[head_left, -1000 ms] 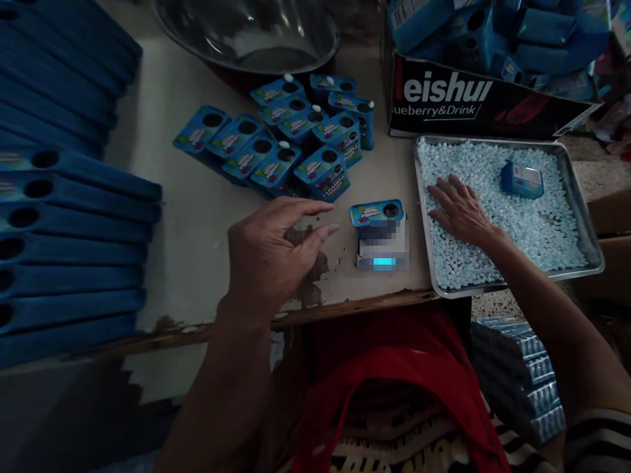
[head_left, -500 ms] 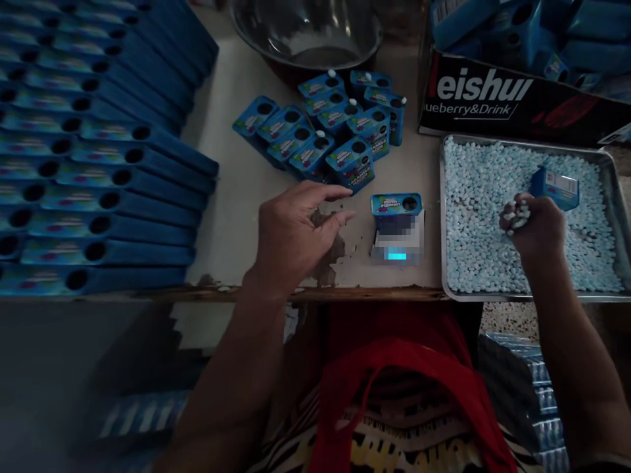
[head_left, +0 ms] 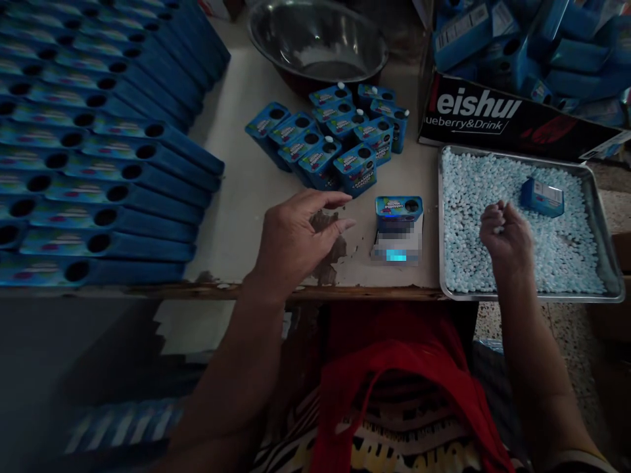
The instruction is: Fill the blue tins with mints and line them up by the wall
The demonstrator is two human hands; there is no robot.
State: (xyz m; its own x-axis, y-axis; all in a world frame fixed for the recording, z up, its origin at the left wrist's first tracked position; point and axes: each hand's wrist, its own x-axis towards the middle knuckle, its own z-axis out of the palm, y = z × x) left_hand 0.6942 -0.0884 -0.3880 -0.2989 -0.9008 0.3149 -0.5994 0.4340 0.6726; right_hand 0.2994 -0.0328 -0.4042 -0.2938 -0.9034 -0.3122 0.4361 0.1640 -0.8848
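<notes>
My right hand point(head_left: 503, 236) is closed on a handful of small pale-blue candies, lifted just above the metal tray point(head_left: 611, 282) that is filled with the same candies point(head_left: 473, 197). A small blue box point(head_left: 542, 196) lies in the tray behind my hand. My left hand point(head_left: 296, 240) hovers over the table with its fingers apart and nothing in it. Right of it a blue candy box point(head_left: 398, 207) with a round hole in its top stands on a small scale point(head_left: 397, 246).
A cluster of small blue boxes point(head_left: 330, 141) stands mid-table. Rows of flat blue cartons point(head_left: 98, 164) fill the left side. A metal bowl point(head_left: 320, 39) sits at the back. A black cardboard case point(head_left: 513, 112) holding blue boxes stands behind the tray. The table's front edge point(head_left: 315, 292) is worn.
My right hand, flat on the candies a second ago, closed on a handful and lifted off the tray. My left hand stayed in place, and the view shifted left.
</notes>
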